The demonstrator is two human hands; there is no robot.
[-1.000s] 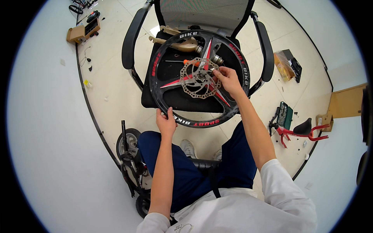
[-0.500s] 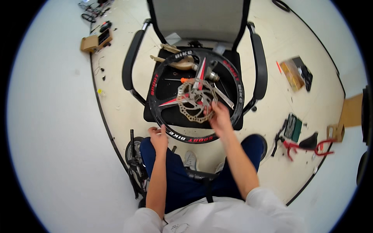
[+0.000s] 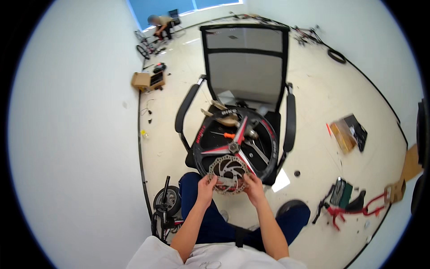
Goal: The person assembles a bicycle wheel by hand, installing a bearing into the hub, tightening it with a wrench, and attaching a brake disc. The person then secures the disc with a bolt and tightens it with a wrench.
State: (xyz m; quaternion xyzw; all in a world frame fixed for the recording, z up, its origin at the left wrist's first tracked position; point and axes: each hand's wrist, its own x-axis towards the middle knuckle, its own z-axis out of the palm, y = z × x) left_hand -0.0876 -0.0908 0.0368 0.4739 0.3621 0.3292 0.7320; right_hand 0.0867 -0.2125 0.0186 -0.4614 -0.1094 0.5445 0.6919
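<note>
A silver brake disc (image 3: 229, 168) with a perforated rim is held up in front of me over the near edge of a wheel. My left hand (image 3: 207, 188) pinches its left edge, and my right hand (image 3: 254, 187) grips the right edge. Beneath it, the black bicycle wheel (image 3: 201, 134) with three red and silver spokes lies on the seat of an office chair (image 3: 191, 157). Through the wheel's gaps show an orange-handled screwdriver (image 3: 229, 135), a wrench (image 3: 260, 152) and pale curved parts (image 3: 227, 120). The wheel's hub (image 3: 234, 147) is bare.
Armrests (image 3: 291, 123) flank the seat. A small bike (image 3: 166, 204) lies left of my legs; a red bike frame (image 3: 336, 210) and a green box (image 3: 342, 193) are to the right. An open cardboard box (image 3: 142, 81) stands along the left wall. Another person (image 3: 162, 26) sits at the far left.
My right hand has brought the brake disc off the wheel's middle toward me, and my left hand has come onto it from the rim. The view has tilted up, showing more of the room.
</note>
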